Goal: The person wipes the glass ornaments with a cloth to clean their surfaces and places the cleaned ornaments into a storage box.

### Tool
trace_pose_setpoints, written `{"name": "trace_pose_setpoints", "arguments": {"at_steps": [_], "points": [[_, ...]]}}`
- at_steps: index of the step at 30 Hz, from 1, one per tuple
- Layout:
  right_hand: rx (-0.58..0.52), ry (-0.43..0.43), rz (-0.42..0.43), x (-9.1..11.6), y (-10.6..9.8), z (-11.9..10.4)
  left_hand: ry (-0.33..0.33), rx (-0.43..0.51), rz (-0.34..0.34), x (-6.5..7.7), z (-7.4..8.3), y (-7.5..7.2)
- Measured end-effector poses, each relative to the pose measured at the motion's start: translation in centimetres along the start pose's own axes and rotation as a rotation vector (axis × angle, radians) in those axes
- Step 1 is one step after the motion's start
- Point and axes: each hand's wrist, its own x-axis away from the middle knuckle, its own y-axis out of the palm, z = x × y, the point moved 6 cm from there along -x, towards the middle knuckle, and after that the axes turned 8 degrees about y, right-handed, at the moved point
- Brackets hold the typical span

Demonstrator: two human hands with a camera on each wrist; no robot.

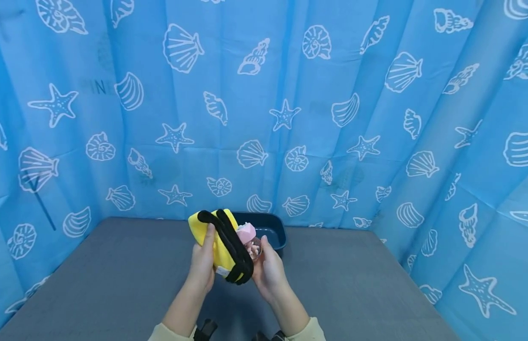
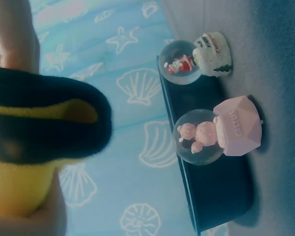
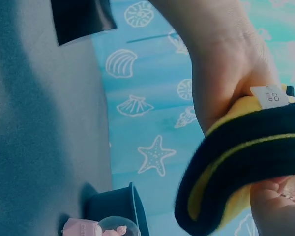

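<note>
My left hand (image 1: 202, 260) grips a soft yellow cloth item (image 1: 223, 248) with thick black bands and a white tag, thumb on its near face. Right beside it, my right hand (image 1: 269, 270) holds a clear ball with small pinkish figures, apparently a snow globe (image 1: 254, 249), against the cloth item's right edge. A pale pink faceted part (image 1: 246, 233) sits above that ball. In the right wrist view, the cloth item (image 3: 246, 162) covers most of what the right fingers hold. Exactly what kind of cloth item it is cannot be told.
A dark blue bin (image 1: 270, 225) stands near the curtain (image 1: 285, 166). The left wrist view shows a pink-based snow globe (image 2: 238, 125) and a Santa snow globe (image 2: 214, 54) standing before the bin. Grey cloth covers the table (image 1: 119, 284).
</note>
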Motion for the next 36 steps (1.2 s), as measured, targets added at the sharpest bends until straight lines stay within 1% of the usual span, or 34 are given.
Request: {"name": "trace_pose_setpoints", "arguments": {"at_steps": [1,3,6,7,8,9,10,11,13,15,18,22,25,28,31,33,36], "points": [[0.022,0.002,0.005,0.0,0.0,0.0,0.018,0.009,-0.033,0.0,0.1,0.2],[0.08,0.01,0.02,-0.1,0.0,0.1,0.058,0.038,-0.121,0.0,0.0,0.8],[0.174,0.021,0.039,-0.1,0.0,0.3,0.14,0.043,-0.281,0.2,-0.1,1.8],[0.201,0.025,0.046,-0.1,0.0,0.4,0.165,0.041,-0.323,0.3,-0.1,2.0],[0.216,0.032,0.043,-0.1,-0.1,0.5,0.181,0.037,-0.344,0.4,-0.2,2.2],[0.228,0.04,0.037,-0.1,-0.1,0.5,0.191,0.02,-0.342,0.4,-0.2,2.2],[0.236,0.045,0.031,0.0,-0.1,0.5,0.197,0.004,-0.328,0.4,-0.3,2.3],[0.24,0.049,0.025,-0.1,-0.1,0.5,0.201,-0.013,-0.297,0.4,-0.2,2.2],[0.229,0.042,0.011,-0.1,0.1,0.4,0.192,-0.016,-0.214,0.5,-0.3,2.0],[0.222,0.029,-0.001,-0.1,0.3,0.2,0.183,-0.011,-0.136,0.6,-0.3,1.8],[0.209,0.009,-0.035,-0.1,0.7,0.0,0.155,0.012,-0.067,0.6,-0.5,1.6],[0.224,0.023,-0.106,0.2,1.2,0.0,0.107,0.035,-0.005,0.6,-0.8,1.3],[0.244,0.02,-0.13,0.2,1.3,0.0,0.116,0.041,0.026,0.7,-0.7,1.2],[0.274,-0.002,-0.121,0.3,1.3,0.0,0.127,0.035,0.065,0.7,-0.6,1.2],[0.298,-0.025,-0.091,0.3,1.3,0.1,0.123,0.027,0.104,0.7,-0.5,1.1],[0.31,-0.036,-0.073,0.2,1.2,0.1,0.116,0.014,0.122,0.7,-0.5,1.0],[0.31,-0.044,-0.063,0.2,1.2,0.2,0.112,0.009,0.131,0.6,-0.4,0.8]]}}
